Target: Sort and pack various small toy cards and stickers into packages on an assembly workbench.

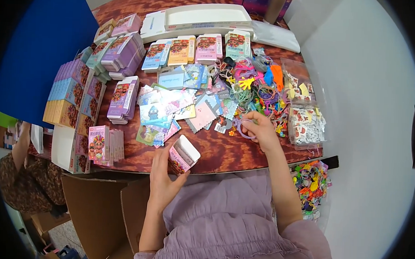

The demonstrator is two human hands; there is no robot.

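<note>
My left hand (pixel 162 173) holds a small pink carton (pixel 183 154) with its top flap open, at the near edge of the brown wooden table (pixel 225 153). My right hand (pixel 261 130) reaches to the right side of the table and pinches a thin purple elastic ring (pixel 242 130) at the edge of a heap of colourful small toys and bands (pixel 254 87). A spread of pastel sticker packets (pixel 171 112) lies between the two hands.
Stacks of flat pink, purple, yellow and blue cartons (pixel 121 99) cover the table's left and back. A white tray (pixel 207 15) sits at the far end. Clear bags of small pieces (pixel 306 124) lie right. Open cardboard boxes (pixel 95 208) stand below left; another person (pixel 18 177) sits at far left.
</note>
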